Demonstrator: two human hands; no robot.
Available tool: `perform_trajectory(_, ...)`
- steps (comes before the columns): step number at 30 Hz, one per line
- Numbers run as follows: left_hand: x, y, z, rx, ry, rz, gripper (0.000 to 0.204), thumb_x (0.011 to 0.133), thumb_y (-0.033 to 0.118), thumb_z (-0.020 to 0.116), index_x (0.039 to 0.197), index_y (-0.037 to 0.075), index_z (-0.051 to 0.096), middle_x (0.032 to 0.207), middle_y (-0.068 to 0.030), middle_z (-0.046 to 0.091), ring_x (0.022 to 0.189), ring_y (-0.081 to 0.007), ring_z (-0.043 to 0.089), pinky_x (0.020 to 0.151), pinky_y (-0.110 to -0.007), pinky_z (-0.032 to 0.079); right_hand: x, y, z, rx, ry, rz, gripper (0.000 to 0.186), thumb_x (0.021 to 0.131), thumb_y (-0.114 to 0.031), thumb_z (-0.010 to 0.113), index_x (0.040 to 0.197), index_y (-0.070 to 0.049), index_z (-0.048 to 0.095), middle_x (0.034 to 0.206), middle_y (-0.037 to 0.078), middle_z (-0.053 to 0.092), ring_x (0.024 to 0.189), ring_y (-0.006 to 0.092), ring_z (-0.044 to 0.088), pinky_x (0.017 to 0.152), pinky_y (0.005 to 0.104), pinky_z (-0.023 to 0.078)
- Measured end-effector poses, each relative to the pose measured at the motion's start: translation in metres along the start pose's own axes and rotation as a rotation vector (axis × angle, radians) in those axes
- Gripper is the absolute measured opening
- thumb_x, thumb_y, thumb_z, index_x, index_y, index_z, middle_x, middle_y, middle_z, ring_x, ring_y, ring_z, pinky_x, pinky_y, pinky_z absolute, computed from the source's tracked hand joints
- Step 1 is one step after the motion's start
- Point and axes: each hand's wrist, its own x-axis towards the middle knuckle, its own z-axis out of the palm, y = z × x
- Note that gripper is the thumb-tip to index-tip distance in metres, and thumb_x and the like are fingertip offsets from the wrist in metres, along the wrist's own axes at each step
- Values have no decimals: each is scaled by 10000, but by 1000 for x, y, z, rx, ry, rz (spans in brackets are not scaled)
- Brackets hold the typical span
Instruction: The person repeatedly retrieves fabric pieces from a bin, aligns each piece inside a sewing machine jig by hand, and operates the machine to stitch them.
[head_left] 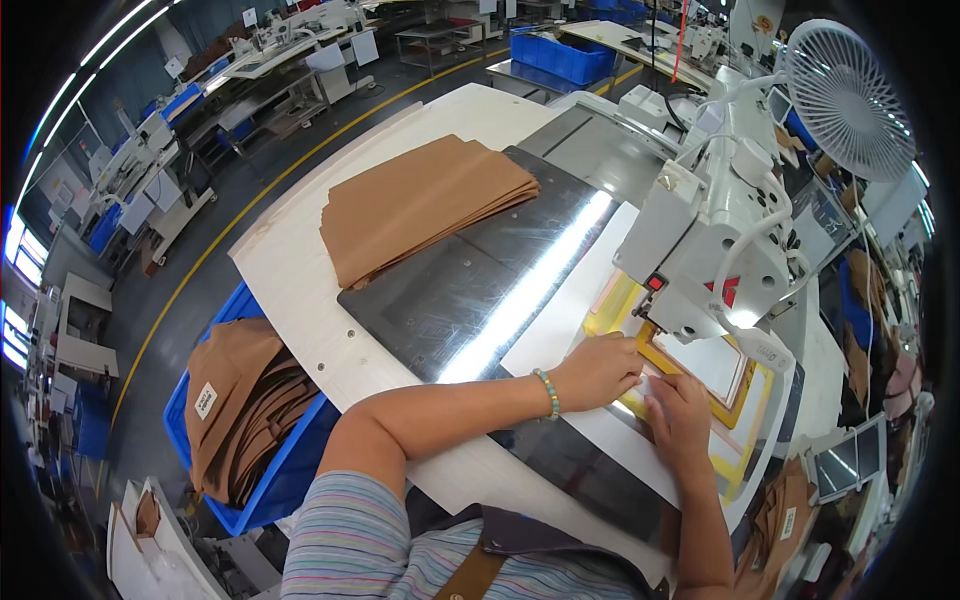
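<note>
Both my hands are close together at the yellow-edged sewing template point(738, 415), beneath the head of a white industrial sewing machine point(715, 220). My left hand point(598, 372), with a beaded bracelet at the wrist, has its fingers curled at the template's near left corner; what they hold, if anything, is hidden. Beside it, my right hand point(683, 418) has thumb and fingers drawn together at a small white piece point(642, 383), too small to identify. Inside the template's frame shows a white panel point(705, 362). A white sheet point(640, 455) lies under the template.
Brown fabric panels point(425, 205) are stacked on the table, partly over a shiny metal plate point(500, 290). At the left, a blue crate point(245, 515) holds more brown pieces point(250, 400). A white fan point(848, 100) stands behind the machine. More brown pieces point(775, 530) hang at lower right.
</note>
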Motion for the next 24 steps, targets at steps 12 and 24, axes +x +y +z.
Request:
perform_trajectory(12,0,19,-6,61,102,274,150,941,195,740,1005,72,684,1062,-71,654,1018,-282,637,892,-429,521,-1,-4,2,289,106,219,293,818,35,785,1109,11,752,985,155,708,935,315,648,845,399,511)
perform_trajectory(24,-3,8,-6,-292,58,140,115,982,171,708,1005,67,665,979,-76,678,973,-310,651,862,-427,522,-2,2,2,217,110,81,100,873,9,764,940,7,690,927,130,692,886,289,618,843,383,457)
